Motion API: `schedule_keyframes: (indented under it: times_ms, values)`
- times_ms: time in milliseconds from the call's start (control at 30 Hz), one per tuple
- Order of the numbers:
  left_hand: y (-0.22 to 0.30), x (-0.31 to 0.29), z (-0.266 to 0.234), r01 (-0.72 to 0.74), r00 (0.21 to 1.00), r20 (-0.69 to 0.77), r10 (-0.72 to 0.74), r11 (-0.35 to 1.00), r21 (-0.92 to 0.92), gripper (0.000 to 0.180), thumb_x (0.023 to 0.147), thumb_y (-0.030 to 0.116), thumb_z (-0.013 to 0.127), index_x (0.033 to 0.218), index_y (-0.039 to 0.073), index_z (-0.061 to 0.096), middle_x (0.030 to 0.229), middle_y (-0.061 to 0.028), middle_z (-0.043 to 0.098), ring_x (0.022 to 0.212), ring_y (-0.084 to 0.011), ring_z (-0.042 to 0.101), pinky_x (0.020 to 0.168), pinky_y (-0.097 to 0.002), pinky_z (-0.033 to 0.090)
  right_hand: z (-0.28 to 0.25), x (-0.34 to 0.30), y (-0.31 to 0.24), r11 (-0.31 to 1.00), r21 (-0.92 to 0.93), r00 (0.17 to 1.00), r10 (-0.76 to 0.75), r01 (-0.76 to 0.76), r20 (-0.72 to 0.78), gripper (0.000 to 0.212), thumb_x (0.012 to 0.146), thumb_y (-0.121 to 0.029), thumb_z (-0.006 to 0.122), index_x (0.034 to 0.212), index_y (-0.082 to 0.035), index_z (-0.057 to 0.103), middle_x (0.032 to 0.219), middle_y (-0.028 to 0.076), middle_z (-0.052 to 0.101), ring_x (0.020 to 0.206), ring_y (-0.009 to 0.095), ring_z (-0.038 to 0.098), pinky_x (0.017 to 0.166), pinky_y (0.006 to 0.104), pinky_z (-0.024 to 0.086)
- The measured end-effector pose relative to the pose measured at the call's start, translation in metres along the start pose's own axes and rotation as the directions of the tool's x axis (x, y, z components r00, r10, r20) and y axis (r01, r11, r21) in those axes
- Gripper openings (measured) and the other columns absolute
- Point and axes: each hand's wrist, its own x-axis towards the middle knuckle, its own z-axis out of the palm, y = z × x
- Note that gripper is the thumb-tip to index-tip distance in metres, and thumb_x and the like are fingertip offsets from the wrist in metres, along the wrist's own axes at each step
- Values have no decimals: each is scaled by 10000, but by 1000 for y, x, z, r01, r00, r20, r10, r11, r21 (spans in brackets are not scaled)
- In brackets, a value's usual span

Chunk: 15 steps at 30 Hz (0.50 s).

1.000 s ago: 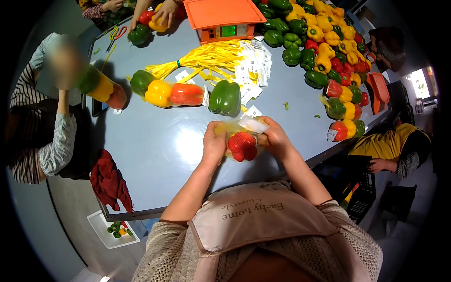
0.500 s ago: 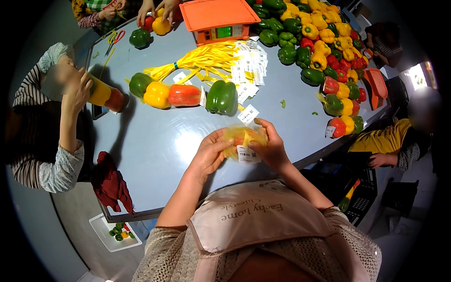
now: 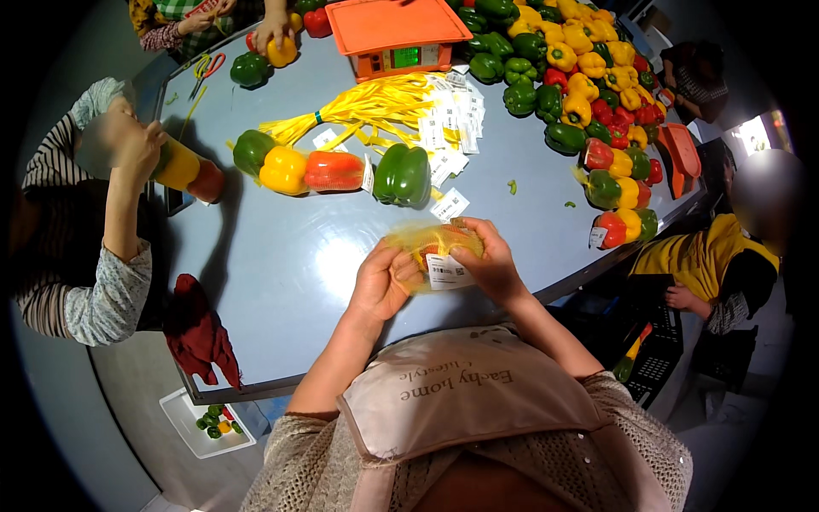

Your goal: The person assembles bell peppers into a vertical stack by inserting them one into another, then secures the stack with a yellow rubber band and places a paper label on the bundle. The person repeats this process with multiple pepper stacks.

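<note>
Close to my body, over the table's near edge, both hands are closed on a yellow net bag (image 3: 418, 239) with something red-orange showing through its mesh. My left hand (image 3: 378, 280) pinches the left side, fingers curled in. On the other side my right hand (image 3: 493, 266) grips the net, its thumb pressed near the white label (image 3: 447, 272). The bag's contents are mostly covered by fingers and label. Just beyond lies a loose green pepper (image 3: 403, 176), beside a netted row of peppers (image 3: 284, 170) in green, yellow and red.
A bundle of yellow net strips (image 3: 358, 107) with white labels lies mid-table, before an orange scale (image 3: 399, 58). Loose peppers (image 3: 589, 64) are heaped at far right, above netted packs (image 3: 625, 229). Co-workers stand around; one at left holds a netted pack (image 3: 181, 168). Scissors (image 3: 205, 70) lie far left.
My right fingers have closed in over the net, and my left fingers have curled tighter. At the far side, one co-worker's hand has left the peppers, and a red pepper now shows by the scale.
</note>
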Motion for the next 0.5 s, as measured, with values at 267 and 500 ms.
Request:
schedule_keyframes:
  times_ms: [267, 500]
  values:
    - [-4, 9, -23, 60, 998, 18, -67, 961, 270, 174, 997, 88, 503, 1160, 37, 532, 756, -5, 507, 551, -58, 381, 426, -189, 269, 11, -1, -1, 787, 551, 958, 270, -278, 97, 380, 921, -114, 600, 1268, 17, 521, 1145, 112, 612, 1035, 185, 616, 923, 310, 487]
    - [-8, 18, -3, 13, 984, -176, -12, 1000, 4, 109, 1009, 103, 477, 1110, 79, 509, 780, -6, 516, 540, -56, 380, 418, -195, 273, 15, 4, 26, 460, 826, 934, 295, -324, 202, 241, 1019, -194, 462, 1154, 1, 504, 942, 111, 647, 769, 186, 655, 708, 299, 555]
